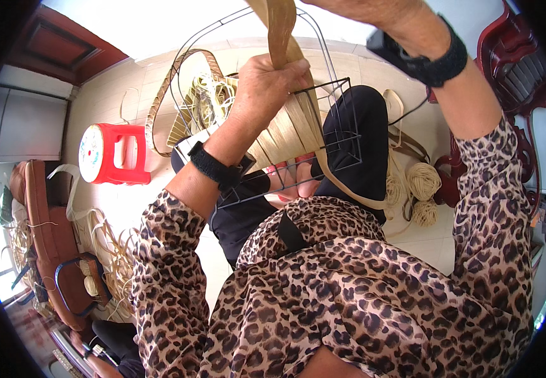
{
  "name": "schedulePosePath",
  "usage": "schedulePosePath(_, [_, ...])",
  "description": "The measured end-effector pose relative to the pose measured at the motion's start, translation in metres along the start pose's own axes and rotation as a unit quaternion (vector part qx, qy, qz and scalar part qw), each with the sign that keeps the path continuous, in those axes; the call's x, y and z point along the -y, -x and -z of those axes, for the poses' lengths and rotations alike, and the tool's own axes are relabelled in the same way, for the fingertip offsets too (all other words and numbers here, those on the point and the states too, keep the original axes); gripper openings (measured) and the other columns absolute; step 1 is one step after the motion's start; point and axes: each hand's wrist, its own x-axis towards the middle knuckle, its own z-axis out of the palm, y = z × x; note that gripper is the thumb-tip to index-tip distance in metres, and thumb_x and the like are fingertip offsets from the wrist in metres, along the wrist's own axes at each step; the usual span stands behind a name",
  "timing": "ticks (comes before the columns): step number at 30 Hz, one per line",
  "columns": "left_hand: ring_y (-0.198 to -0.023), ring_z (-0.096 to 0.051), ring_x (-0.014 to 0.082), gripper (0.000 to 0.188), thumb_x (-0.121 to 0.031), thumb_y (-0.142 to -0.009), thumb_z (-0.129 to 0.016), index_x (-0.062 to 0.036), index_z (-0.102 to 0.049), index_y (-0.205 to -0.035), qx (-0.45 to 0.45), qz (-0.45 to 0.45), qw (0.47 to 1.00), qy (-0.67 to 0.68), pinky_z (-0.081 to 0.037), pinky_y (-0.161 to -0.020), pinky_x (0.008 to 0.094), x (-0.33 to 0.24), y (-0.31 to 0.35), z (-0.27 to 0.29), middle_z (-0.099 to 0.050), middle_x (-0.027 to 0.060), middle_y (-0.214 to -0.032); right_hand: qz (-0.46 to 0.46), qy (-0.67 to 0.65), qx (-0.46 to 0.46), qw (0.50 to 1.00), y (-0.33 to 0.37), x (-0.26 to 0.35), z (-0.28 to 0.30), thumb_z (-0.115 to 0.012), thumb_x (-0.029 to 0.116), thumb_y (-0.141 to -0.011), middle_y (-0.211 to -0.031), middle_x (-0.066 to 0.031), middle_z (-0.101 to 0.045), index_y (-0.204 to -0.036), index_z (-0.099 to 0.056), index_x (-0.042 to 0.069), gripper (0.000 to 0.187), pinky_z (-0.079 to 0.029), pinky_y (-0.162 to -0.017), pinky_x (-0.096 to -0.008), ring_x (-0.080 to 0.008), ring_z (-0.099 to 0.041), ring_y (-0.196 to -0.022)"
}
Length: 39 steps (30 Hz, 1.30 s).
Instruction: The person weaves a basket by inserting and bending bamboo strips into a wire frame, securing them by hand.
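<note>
A black wire basket frame (pixel 350 79) rests on my lap between my knees. Flat tan strips (pixel 285 135) are wrapped side by side around part of it. My left hand (pixel 270 85) is closed around a long tan strip (pixel 281 31) at the frame's upper side. That strip runs up past the top edge of the view. Another length of tan strip (pixel 331 175) trails down over the frame toward my right thigh. My right hand (pixel 374 9) is raised at the top edge, above and right of the left; its fingers are cut off from view.
A red stool (pixel 136 154) stands at the left. Beyond my left forearm sits a handled woven basket (pixel 182 123) with pale strip scraps. Balls of cord (pixel 423 181) lie on the floor at right, near a carved dark-red chair (pixel 506 50). Another person's arm (pixel 100 365) shows at lower left.
</note>
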Motion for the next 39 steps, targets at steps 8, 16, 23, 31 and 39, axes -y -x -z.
schedulePosePath(8, [-0.061, -0.064, 0.0177, 0.013, -0.015, -0.080, -0.064, -0.0052, -0.066, -0.088, -0.097, -0.139, 0.965, -0.199, -0.049, -0.057, 0.0294, -0.004, 0.010, 0.000, -0.065, 0.0107, -0.068, -0.367, -0.168, 0.396, 0.825, 0.073, -0.017, -0.010, -0.059, 0.027, -0.084, -0.094, -0.0087, -0.062, -0.115, -0.056, 0.004, 0.039, -0.048, -0.082, -0.0288, -0.0171, -0.059, -0.085])
schedulePosePath(16, [-0.065, -0.063, 0.0136, 0.017, -0.009, -0.082, -0.060, -0.0044, -0.065, -0.097, -0.039, -0.177, 0.917, -0.354, -0.050, -0.059, 0.0283, -0.027, -0.015, 0.011, -0.066, 0.0100, -0.071, -0.379, -0.366, 0.245, 0.814, 0.114, -0.036, -0.028, -0.060, 0.028, -0.086, -0.099, -0.0111, -0.062, -0.109, -0.056, 0.000, 0.037, -0.050, -0.083, -0.0281, -0.0176, -0.061, -0.089])
schedulePosePath(23, [-0.097, -0.059, 0.0229, 0.054, -0.036, -0.082, -0.063, 0.0010, -0.052, -0.119, 0.028, -0.179, 0.972, -0.146, -0.050, -0.078, 0.0319, -0.015, -0.014, 0.032, -0.060, 0.0175, -0.107, -0.423, -0.244, 0.258, 0.834, 0.106, -0.040, -0.032, -0.070, 0.029, -0.077, -0.081, -0.0091, -0.065, -0.093, -0.067, 0.002, 0.031, -0.044, -0.077, -0.0301, -0.0177, -0.059, -0.076])
schedulePosePath(31, [-0.056, -0.056, 0.0169, 0.020, -0.023, -0.082, -0.061, -0.0032, -0.065, -0.082, 0.019, 0.036, 0.957, -0.287, -0.046, -0.057, 0.0313, 0.021, 0.025, 0.050, -0.056, 0.0097, -0.059, -0.435, -0.278, 0.183, 0.837, 0.112, -0.040, -0.036, -0.071, 0.023, -0.076, -0.079, -0.0053, -0.064, -0.089, -0.066, 0.000, 0.027, -0.045, -0.066, -0.0259, -0.0112, -0.056, -0.071])
schedulePosePath(39, [-0.057, -0.056, 0.0165, 0.023, -0.024, -0.080, -0.063, -0.0016, -0.066, -0.084, 0.028, 0.028, 0.974, -0.223, -0.046, -0.058, 0.0289, 0.014, 0.016, 0.039, -0.060, 0.0113, -0.065, -0.460, -0.289, 0.199, 0.816, 0.105, -0.036, -0.028, -0.070, 0.018, -0.077, -0.088, -0.0060, -0.066, -0.097, -0.064, -0.001, 0.028, -0.048, -0.071, -0.0256, -0.0111, -0.059, -0.078])
